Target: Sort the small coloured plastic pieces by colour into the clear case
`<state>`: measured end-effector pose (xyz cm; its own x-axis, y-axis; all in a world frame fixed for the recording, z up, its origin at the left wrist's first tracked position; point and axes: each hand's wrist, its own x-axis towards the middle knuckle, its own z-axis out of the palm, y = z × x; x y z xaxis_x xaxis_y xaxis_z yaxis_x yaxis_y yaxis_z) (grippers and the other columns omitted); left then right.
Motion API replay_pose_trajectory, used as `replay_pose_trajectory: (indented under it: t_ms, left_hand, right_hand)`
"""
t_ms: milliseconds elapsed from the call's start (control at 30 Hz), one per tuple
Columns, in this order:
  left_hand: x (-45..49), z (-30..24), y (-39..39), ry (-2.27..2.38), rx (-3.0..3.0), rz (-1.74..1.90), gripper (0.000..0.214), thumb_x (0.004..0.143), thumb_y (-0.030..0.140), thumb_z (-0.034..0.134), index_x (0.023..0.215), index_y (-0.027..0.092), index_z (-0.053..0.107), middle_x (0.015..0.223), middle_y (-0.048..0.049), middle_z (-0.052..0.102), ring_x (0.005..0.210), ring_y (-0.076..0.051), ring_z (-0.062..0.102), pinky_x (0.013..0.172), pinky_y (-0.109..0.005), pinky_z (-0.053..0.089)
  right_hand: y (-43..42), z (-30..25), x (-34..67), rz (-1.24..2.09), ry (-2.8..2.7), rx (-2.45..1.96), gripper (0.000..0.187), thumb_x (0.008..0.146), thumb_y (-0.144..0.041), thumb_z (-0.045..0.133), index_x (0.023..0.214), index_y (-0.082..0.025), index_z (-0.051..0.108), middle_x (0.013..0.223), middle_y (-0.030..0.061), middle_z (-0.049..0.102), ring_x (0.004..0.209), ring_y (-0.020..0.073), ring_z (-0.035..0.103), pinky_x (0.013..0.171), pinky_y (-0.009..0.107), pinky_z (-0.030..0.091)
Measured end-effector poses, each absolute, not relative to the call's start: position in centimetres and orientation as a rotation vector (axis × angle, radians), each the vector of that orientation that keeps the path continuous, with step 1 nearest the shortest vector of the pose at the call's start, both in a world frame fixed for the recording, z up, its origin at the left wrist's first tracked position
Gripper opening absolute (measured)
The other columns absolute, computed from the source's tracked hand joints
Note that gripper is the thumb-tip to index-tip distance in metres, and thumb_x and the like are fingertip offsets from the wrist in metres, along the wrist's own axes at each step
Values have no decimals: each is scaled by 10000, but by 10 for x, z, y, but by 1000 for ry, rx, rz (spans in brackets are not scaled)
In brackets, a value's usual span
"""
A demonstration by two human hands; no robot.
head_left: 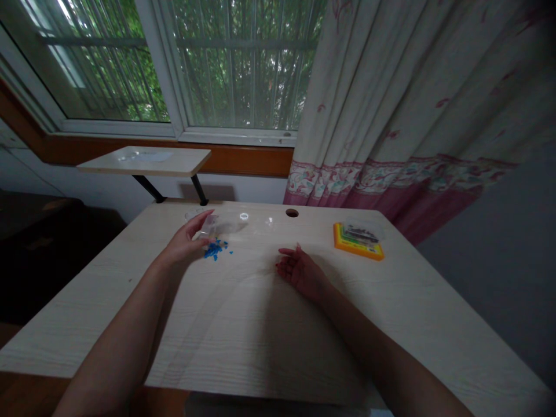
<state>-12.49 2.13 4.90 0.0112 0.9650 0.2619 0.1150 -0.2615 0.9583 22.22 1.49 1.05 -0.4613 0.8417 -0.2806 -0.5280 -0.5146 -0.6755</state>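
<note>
My left hand (186, 242) grips a small clear plastic bag (207, 226), tilted over the table. Small blue pieces (215, 249) lie in a loose heap on the pale wooden table (243, 324) just beneath the bag. My right hand (299, 271) rests on the table to the right of the heap, palm up, fingers loosely curled and holding nothing. About a hand's width separates it from the blue pieces.
An orange-edged stack of coloured boards (358, 241) with a clear bag on top lies at the back right. A cable hole (292, 213) sits near the far edge. A small shelf (145, 160) stands behind, below the window; a curtain (391, 116) hangs right.
</note>
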Motion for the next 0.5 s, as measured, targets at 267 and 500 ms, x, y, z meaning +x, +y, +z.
replay_pose_trajectory:
  t_ms: [267,500]
  left_hand:
    - [-178,41,35,932,895,1944,573,827,436,693,1342,299,481,1403,-21,522,1276,-221,501,978,-315,478]
    - [-214,30,34,1040,405,2170,390,945,472,415,1268,258,453,1283,-33,570,1193,-196,557,744,-245,488]
  right_hand:
    - [15,11,222,2047,-638,-770,367,993,-447,461,1002,-163,693,766,48,718,766,168,710,760,311,533]
    - [15,11,222,2043,-648,-764,371,996,-448,454,1002,-165,694,766,44,717,768,164,709,755,307,531]
